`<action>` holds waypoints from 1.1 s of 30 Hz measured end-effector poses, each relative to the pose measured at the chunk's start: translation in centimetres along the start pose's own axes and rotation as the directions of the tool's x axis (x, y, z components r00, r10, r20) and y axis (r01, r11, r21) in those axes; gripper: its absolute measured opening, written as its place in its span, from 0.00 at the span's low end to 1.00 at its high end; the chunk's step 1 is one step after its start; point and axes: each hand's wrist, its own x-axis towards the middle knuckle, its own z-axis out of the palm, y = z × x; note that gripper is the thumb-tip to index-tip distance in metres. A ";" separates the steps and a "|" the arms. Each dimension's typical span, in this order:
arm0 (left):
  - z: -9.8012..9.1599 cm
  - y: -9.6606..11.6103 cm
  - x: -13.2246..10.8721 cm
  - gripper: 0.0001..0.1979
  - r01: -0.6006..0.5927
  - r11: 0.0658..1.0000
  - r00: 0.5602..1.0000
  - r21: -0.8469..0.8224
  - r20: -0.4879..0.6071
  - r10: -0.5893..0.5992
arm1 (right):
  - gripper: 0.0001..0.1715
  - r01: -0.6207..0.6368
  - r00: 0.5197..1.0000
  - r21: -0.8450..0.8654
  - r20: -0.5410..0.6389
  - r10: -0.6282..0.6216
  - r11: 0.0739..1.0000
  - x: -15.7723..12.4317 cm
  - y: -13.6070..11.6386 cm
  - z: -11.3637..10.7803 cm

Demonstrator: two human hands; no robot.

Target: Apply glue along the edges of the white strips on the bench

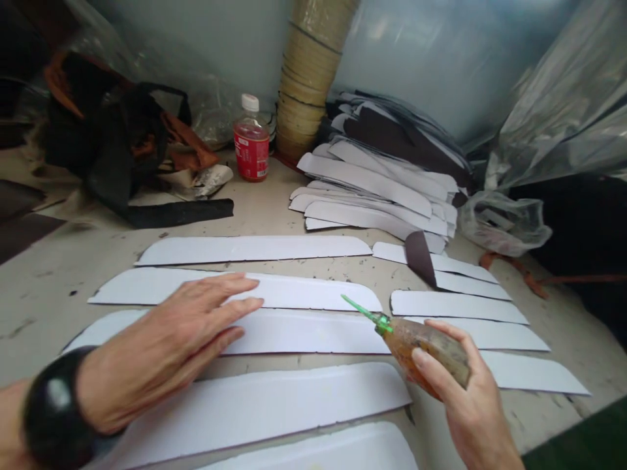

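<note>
My right hand [470,385] is wrapped round a stained glue bottle [426,352] with a thin green nozzle pointing up and left. The nozzle tip is over the right part of a long white strip [304,292]; whether it touches cannot be told. My left hand [191,333], with a dark band on the wrist, is stretched out flat over this strip and the white strip below it [304,333], fingers slightly apart and holding nothing. More white strips lie in rows, one at the front [274,411] and one farther back [255,249].
Shorter strips [460,303] lie at the right, one with a dark folded flap [419,258]. Behind are a stack of strips [372,189], a bottle with a red label [251,147] and a tan pillar [308,72]. Dark and brown scraps [112,143] heap up at left; a plastic tub [507,222] stands right.
</note>
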 end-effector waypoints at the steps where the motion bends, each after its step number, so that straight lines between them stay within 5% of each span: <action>1: 0.6 0.8 0.9 0.18 -0.057 0.998 0.998 -0.009 0.006 0.057 | 0.35 0.010 1.000 -0.021 0.006 -0.010 1.000 0.1 -0.1 0.3; 7: 2.9 2.3 2.8 0.19 -0.041 0.999 0.992 0.022 0.121 0.038 | 0.33 0.056 0.998 -0.073 0.028 -0.054 0.996 0.8 -0.3 2.0; 24: 2.8 2.5 2.7 0.21 -0.003 0.998 0.973 0.065 0.231 -0.012 | 0.29 0.158 0.987 -0.176 0.053 -0.151 0.972 1.3 -0.4 3.8; 33: 2.9 2.5 2.8 0.21 0.012 0.999 0.971 0.041 0.239 -0.021 | 0.27 0.171 0.984 -0.205 0.086 -0.156 0.964 1.4 -0.4 2.9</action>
